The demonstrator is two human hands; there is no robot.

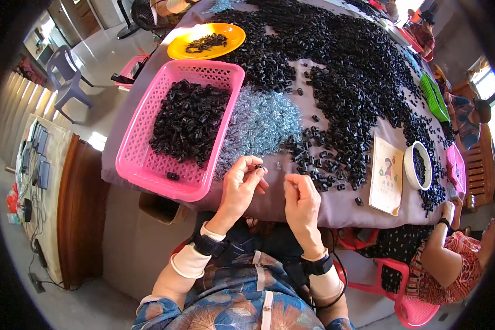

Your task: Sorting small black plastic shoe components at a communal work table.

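Observation:
My left hand [238, 186] pinches a small black plastic part [260, 167] between thumb and forefinger, just over the table's near edge. To its right, my right hand [303, 202] is closed with thumb and forefinger pressed together; whatever it may hold is too small or hidden to see. A pile of small silvery-blue coil springs [267, 121] lies just beyond both hands. Left of the pile stands a pink plastic basket [127, 157] with many black parts [187, 124] in it. More loose black parts [324, 159] are spread beyond my right hand.
A yellow plate [176, 48] with black pieces stands behind the basket. On the right lie a booklet [386, 179] and a white bowl [413, 155]. Black parts cover much of the cloth-covered table [341, 212]. A person [451, 258] sits close at the right on a pink chair.

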